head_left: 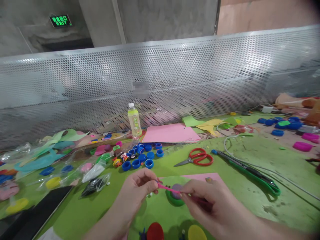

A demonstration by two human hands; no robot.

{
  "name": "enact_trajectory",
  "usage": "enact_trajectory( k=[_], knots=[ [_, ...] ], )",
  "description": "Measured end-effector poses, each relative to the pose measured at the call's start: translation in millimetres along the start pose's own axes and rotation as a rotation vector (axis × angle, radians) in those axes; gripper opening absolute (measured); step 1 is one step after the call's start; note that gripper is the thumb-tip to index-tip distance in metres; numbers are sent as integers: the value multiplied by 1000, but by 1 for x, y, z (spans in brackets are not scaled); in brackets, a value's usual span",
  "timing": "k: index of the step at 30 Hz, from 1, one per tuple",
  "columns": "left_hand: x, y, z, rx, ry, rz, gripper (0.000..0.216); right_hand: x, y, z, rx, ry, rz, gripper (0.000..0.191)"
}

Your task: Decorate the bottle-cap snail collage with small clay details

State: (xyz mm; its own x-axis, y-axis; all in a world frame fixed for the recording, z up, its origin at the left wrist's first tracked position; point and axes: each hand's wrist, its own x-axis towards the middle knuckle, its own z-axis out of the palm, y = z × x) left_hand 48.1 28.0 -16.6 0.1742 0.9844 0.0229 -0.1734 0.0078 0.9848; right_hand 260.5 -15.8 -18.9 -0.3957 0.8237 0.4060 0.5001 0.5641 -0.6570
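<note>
Both hands meet over the middle of the green work surface, joined by a thin pink stick (168,189). My left hand (140,188) pinches its left end between thumb and fingertips; whether a small piece sits there too is hidden. Closed around the other end is my right hand (206,200), with part of the stick running back under the fingers. Just below lies a green sheet (147,216) bearing a round green and purple clay shape (177,195). Nearer me are a red clay round (155,231) and a yellow clay round (197,232), cut off by the frame.
Red-handled scissors (197,158) and a green utility knife (250,171) lie beyond my right hand. Several blue caps (142,158) and small figures (124,157) sit ahead. A drink bottle (134,120) stands before a perforated metal panel (172,80). A dark flat device (40,211) lies left.
</note>
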Motion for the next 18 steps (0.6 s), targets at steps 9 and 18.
enact_trajectory(
  k=[9,18],
  knots=[
    [1,-2,-2,-61,34,2,39,-4,3,0,-120,50,-149,23],
    [5,-7,-3,-105,33,-29,44,0,0,3,-252,46,-204,26]
  ],
)
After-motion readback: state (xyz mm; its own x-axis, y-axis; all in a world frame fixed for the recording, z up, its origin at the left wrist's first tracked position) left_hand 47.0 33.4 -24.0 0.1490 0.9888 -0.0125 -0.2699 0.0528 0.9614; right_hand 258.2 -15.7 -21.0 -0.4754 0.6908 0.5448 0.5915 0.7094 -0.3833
